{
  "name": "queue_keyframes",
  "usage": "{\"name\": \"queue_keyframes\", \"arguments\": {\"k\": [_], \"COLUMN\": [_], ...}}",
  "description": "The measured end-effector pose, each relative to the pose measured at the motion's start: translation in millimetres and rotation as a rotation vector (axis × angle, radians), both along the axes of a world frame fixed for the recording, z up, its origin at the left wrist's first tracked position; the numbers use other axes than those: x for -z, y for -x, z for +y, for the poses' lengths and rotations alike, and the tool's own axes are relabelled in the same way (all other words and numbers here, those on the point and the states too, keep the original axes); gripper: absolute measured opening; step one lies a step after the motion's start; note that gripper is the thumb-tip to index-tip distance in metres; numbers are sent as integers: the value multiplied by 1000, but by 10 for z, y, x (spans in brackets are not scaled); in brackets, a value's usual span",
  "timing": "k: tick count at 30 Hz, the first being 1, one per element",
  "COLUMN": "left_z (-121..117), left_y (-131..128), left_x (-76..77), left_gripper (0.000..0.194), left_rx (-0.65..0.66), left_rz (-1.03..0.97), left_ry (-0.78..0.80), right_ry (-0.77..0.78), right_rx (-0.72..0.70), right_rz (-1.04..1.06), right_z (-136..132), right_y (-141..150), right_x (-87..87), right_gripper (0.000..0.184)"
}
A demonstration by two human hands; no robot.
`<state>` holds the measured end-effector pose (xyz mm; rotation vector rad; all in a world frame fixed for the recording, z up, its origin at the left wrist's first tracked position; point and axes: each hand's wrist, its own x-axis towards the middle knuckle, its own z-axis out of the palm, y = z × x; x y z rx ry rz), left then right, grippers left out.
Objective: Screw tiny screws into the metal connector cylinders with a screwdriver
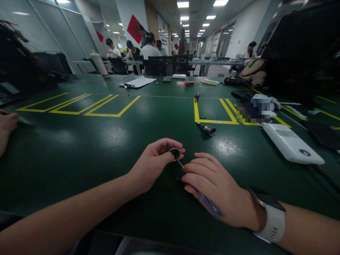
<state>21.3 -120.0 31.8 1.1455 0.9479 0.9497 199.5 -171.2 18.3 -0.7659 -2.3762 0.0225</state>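
Note:
Between the thumb and fingers of my left hand (pixel 154 161) sits a small round metal cup-shaped part (pixel 174 153), its hollow end turned toward my right. My right hand (pixel 212 184), with a watch on its wrist, is closed around a screwdriver (pixel 208 204) with a see-through bluish handle. The thin shaft reaches up to the rim of the metal part; whether its tip meets a screw is hidden. A tiny dark ring or nut (pixel 177 179) lies on the green table just below. Farther off lies a similar metal part with a shank (pixel 207 129), on its side.
Yellow tape boxes (pixel 196 109) mark the table, with a few tiny pieces and another metal part (pixel 197 96) at one. A white device (pixel 293 143) stands right; a red screwdriver (pixel 190 83), papers (pixel 140 81) and a tumbler (pixel 99 64) lie or stand farther back. Another person's hand (pixel 7 124) shows left.

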Motion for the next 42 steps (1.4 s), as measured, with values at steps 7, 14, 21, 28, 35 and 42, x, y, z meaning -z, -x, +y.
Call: {"name": "queue_keyframes", "arguments": {"k": [7, 14, 21, 28, 35, 42], "left_z": [10, 31, 29, 28, 29, 7], "left_y": [-19, -11, -6, -14, -32, -25], "left_x": [-7, 9, 22, 8, 10, 5], "left_gripper": [8, 9, 7, 9, 11, 14], "left_rx": [-25, -22, -47, -48, -54, -32], "left_rz": [12, 24, 24, 28, 71, 110], "left_ry": [15, 4, -30, -32, -76, -88], "right_ry": [-18, 28, 9, 36, -36, -65], "right_rx": [-4, 7, 0, 5, 31, 50], "right_rz": [6, 24, 175, 77, 37, 26], "right_z": [-8, -6, 4, 12, 2, 6], "right_y": [11, 6, -14, 0, 28, 40], "right_x": [-2, 23, 47, 32, -3, -6], "right_gripper": [15, 13, 13, 14, 13, 17]}}
